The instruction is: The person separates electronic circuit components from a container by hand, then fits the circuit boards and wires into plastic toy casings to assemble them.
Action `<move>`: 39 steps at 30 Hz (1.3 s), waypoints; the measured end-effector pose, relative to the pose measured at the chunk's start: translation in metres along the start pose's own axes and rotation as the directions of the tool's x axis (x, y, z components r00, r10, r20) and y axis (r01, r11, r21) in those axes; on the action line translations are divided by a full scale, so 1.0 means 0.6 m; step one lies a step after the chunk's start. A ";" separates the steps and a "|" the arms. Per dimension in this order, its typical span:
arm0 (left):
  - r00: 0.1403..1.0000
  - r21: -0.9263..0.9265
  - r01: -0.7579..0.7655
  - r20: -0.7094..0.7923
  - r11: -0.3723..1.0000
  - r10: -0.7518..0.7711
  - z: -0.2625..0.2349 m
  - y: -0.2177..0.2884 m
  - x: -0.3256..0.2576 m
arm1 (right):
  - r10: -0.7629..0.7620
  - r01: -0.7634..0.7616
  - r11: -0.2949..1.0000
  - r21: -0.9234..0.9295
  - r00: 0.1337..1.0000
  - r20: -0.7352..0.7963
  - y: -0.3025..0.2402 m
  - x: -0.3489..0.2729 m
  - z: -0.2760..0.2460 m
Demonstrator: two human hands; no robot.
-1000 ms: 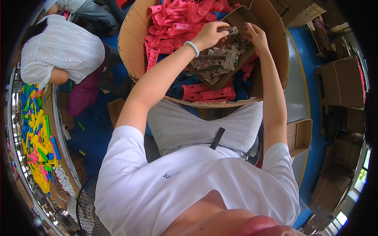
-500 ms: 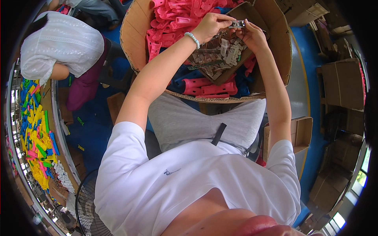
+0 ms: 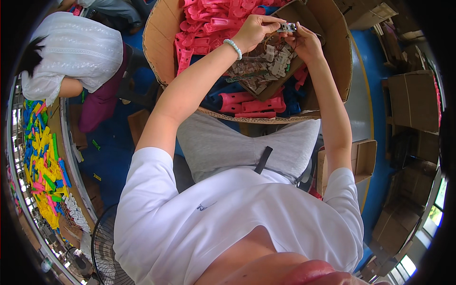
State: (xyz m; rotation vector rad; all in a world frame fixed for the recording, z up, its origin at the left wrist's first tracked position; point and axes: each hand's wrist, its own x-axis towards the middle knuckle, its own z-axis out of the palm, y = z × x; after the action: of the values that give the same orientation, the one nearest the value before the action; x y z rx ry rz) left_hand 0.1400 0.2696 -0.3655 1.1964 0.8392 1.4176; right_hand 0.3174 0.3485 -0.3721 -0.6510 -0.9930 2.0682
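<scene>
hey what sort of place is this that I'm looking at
Probably a factory workshop, perhaps for small plastic goods: there's a large cardboard box holding pink plastic parts, a long bench heaped with multicoloured pieces, and cartons along the right.

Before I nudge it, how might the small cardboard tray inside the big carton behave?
The cardboard tray probably flexes somewhat, since its walls look thin. It may rock or slide when pushed, as it seems to rest on loose pink pieces. The small whitish parts lying jumbled inside would likely shift with it.
</scene>
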 end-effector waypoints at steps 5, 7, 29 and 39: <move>1.000 0.030 -0.017 -0.007 0.999 0.017 -0.007 -0.016 -0.001 | 0.040 -0.062 0.985 0.161 0.990 0.138 0.013 0.017 -0.020; 0.998 -0.157 0.048 -0.028 0.986 -0.053 0.001 -0.012 -0.010 | 0.058 -0.138 0.949 0.284 0.960 0.273 0.014 0.013 -0.018; 0.939 0.590 -0.184 -0.132 0.786 0.319 -0.026 -0.036 0.011 | -0.220 0.234 0.827 -0.511 0.972 0.087 -0.002 0.012 -0.014; 0.896 0.921 -0.340 0.256 -0.190 -0.363 -0.043 -0.080 -0.044 | -0.366 -0.058 0.405 -0.912 0.904 -0.220 0.011 0.047 -0.135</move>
State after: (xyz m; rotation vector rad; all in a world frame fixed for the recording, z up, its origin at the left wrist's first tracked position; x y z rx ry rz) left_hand 0.1268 0.2561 -0.4229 2.5996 1.7169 -0.1162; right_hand 0.3542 0.4033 -0.4276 -1.3884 -1.8402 0.9571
